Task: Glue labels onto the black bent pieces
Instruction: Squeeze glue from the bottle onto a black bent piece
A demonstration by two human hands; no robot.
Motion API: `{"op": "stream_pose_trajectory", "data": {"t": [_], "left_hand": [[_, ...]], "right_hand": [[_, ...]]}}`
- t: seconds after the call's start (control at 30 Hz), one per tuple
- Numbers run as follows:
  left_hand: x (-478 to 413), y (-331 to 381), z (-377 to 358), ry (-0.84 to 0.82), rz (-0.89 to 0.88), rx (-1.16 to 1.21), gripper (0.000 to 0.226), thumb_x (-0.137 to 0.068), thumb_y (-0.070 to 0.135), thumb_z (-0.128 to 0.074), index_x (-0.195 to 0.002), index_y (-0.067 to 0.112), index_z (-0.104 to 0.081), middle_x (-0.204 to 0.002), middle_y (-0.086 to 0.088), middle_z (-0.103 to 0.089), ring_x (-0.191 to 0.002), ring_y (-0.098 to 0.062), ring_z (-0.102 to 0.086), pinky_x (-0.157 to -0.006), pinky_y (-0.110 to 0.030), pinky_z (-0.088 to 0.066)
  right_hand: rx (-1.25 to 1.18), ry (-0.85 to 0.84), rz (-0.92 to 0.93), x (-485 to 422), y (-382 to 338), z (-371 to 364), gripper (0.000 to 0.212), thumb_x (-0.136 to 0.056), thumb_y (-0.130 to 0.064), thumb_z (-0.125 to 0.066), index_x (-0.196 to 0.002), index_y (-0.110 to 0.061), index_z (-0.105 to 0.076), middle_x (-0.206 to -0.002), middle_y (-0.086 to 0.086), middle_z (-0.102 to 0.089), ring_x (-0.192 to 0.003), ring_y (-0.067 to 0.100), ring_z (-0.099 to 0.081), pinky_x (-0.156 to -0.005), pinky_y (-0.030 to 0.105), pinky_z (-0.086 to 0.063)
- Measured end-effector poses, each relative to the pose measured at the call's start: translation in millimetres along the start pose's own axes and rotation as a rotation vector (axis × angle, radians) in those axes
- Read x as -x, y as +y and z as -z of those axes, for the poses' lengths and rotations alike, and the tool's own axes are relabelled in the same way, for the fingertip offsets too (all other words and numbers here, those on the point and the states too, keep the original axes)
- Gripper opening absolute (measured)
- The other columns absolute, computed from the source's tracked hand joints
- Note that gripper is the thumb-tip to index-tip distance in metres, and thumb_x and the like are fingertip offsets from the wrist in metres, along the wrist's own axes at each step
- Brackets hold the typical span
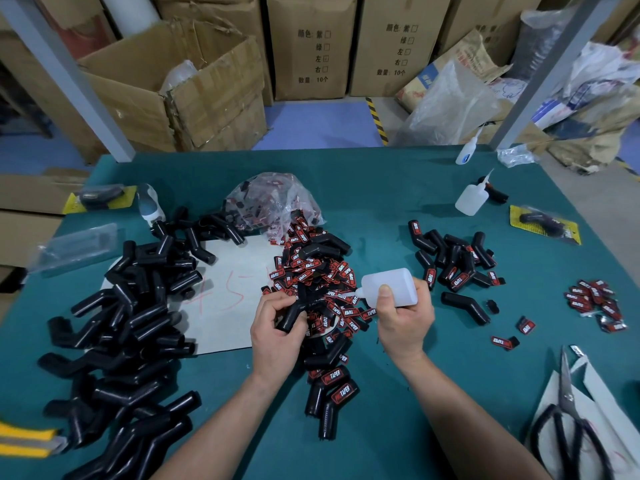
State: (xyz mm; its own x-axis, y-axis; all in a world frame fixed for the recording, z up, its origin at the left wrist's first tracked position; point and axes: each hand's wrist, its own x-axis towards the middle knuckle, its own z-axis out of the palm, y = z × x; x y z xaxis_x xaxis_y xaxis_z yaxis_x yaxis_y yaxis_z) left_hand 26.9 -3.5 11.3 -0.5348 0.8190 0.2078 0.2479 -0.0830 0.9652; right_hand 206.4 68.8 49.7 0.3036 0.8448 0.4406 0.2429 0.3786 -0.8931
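Left hand: the left hand grips one black bent piece, with the fingers curled over its upper part and its lower leg sticking out under the palm.
Right hand: the right hand is clenched round a whitish glue bottle that lies on its side, thumb pressed on the body and nozzle pointing left toward the held piece. Whether the tip touches it cannot be told.
Where the work sits: both hands are over the near edge of the label pile, a spill of red-and-black labels in the middle of the green counter.
Label bag: a clear plastic bag with more labels lies behind the pile, its mouth toward it.
Unlabelled stock: a large heap of pieces covers the left side, partly on a pale sheet marked in red.
Labelled pieces: a cluster lies to the right of the bottle, and a few more lie between the forearms.
Loose labels: a small bunch lies near the right edge.
Spare bottles: one stands far right and another lies by the back edge.
Scissors: black-handled scissors rest on white paper at the near right.
Behind the counter: cardboard boxes are stacked on the floor.
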Motion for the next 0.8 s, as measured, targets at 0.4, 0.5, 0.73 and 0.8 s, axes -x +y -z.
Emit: {"op": "stream_pose_trajectory", "data": {"t": [0.4,0.5,0.73,0.8], "left_hand": [[-1.2,-1.3,-2.2,-0.015,-0.044,0.038,0.038,-0.08,0.005,-0.073,-0.105,0.035,-0.069,-0.112,0.015,-0.066,-0.11,-0.014,-0.065,-0.095,-0.018,-0.048],[-2.8,-1.2,-1.6,-0.007,-0.066,0.037,0.046,-0.081,0.004,-0.073,-0.106,0.042,-0.069,-0.112,0.015,-0.066,-0.109,-0.015,-0.065,-0.097,-0.022,-0.049],[-1.7,-0.3,-1.5,-0.011,-0.093,0.031,0.043,-0.081,0.003,-0.073,-0.106,0.037,-0.068,-0.111,0.014,-0.066,-0.108,-0.013,-0.065,-0.098,-0.021,-0.048],[-0.9,-1.5,-1.6,-0.026,-0.099,0.029,0.032,-0.08,0.002,-0.073,-0.104,0.023,-0.07,-0.111,0.011,-0.066,-0.109,-0.013,-0.065,-0.098,-0.022,-0.049]], "right_hand": [[-0.025,0.049,-0.021,-5.2,-3.7,2.0,0.021,-0.079,-0.041,-0.062,-0.086,-0.025,-0.052,-0.078,-0.026,-0.063,-0.062,-0.006,-0.056,-0.054,0.01,-0.041],[-0.026,0.039,-0.011,-3.8,-3.8,1.1,0.027,-0.079,-0.038,-0.062,-0.087,-0.014,-0.052,-0.079,-0.027,-0.063,-0.063,-0.009,-0.055,-0.056,0.006,-0.039],[-0.038,0.025,-0.007,-0.7,-4.5,1.1,0.027,-0.079,-0.036,-0.063,-0.088,-0.012,-0.053,-0.066,-0.015,-0.058,-0.063,-0.01,-0.055,-0.056,0.005,-0.038],[-0.036,0.014,-0.007,0.6,-4.9,0.4,0.027,-0.079,-0.036,-0.062,-0.088,-0.012,-0.053,-0.078,-0.024,-0.064,-0.064,-0.01,-0.055,-0.056,0.005,-0.039]]}}
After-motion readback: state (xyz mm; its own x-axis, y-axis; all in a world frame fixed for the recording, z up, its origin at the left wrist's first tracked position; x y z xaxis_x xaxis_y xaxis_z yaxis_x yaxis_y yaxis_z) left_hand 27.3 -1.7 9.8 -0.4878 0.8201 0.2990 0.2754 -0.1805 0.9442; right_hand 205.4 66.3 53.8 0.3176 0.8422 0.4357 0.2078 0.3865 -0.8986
